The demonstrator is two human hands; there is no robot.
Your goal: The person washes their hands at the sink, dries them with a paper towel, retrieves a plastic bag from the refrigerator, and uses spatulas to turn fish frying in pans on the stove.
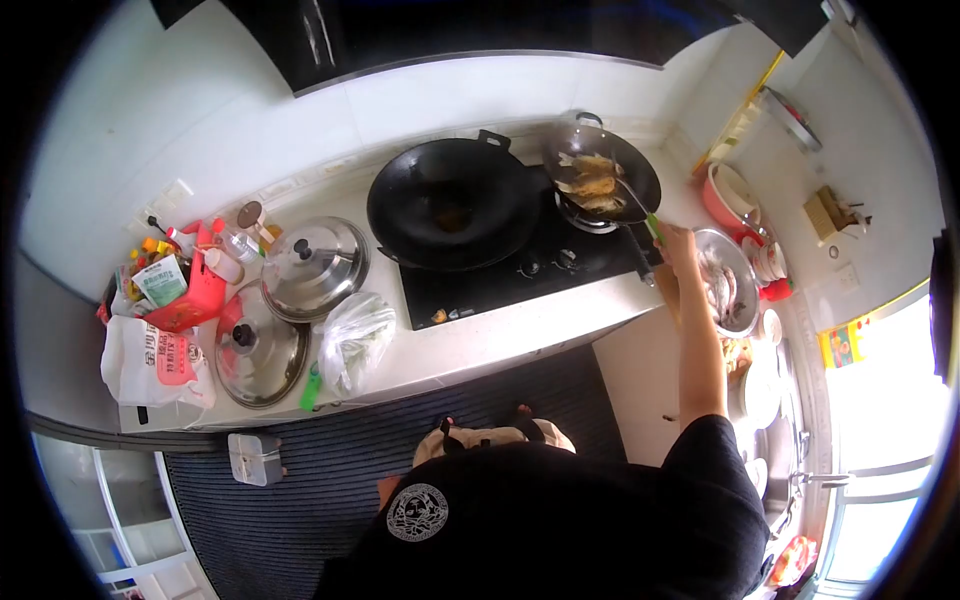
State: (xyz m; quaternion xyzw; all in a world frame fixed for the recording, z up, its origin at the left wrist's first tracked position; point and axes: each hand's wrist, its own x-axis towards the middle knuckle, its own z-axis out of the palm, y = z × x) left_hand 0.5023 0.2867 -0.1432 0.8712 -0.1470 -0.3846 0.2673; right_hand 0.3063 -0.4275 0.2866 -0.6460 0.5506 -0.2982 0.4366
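Note:
My right hand is closed around the green handle of a spatula. Its metal shaft reaches into the smaller dark wok, where the tip meets several browned fish and cannot be made out clearly. This wok sits over the right burner, its long handle pointing towards me, below my right hand. Of my left side only a small patch of bare arm shows beside the black shirt; the left hand itself is out of sight.
A large black wok covers the left of the cooktop. Two steel lids, a plastic bag of greens and a red basket stand left. A steel basin of raw fish lies right, before the sink.

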